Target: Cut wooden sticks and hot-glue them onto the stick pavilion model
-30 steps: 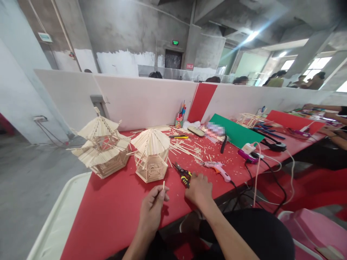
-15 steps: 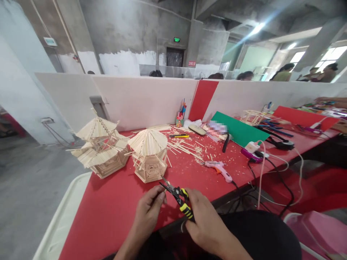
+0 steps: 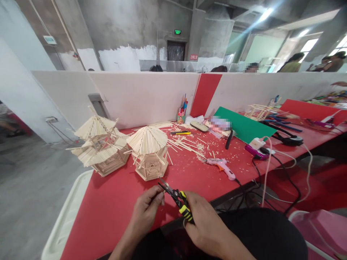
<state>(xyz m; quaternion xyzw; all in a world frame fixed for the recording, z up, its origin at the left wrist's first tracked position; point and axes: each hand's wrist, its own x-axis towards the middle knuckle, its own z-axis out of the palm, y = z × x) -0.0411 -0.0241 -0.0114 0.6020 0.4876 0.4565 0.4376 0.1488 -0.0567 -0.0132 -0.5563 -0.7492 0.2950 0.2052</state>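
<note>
My right hand (image 3: 202, 216) is closed around the black and yellow handles of pliers (image 3: 179, 200), whose jaws point up and left. At the jaws, my left hand (image 3: 149, 206) pinches a small pale piece, mostly hidden by the fingers; it looks like wood. Just beyond my hands stands a small hexagonal stick pavilion (image 3: 150, 153) with a cone-shaped roof. Left of it is a larger, two-tiered stick pavilion (image 3: 100, 144). Loose sticks (image 3: 184, 145) and cut bits lie behind and to the right of the small pavilion.
On the red table (image 3: 114, 209) are a pink glue gun (image 3: 222, 168), a yellow cutter knife (image 3: 180, 133), a pen cup (image 3: 181, 116), a green board (image 3: 244, 126) and a purple power strip (image 3: 256, 152) with cables. A white partition (image 3: 143, 95) runs behind.
The camera view has shifted slightly, so the items on the right appear farther right. My hands keep their hold, and the pliers' jaws look a little closer together.
</note>
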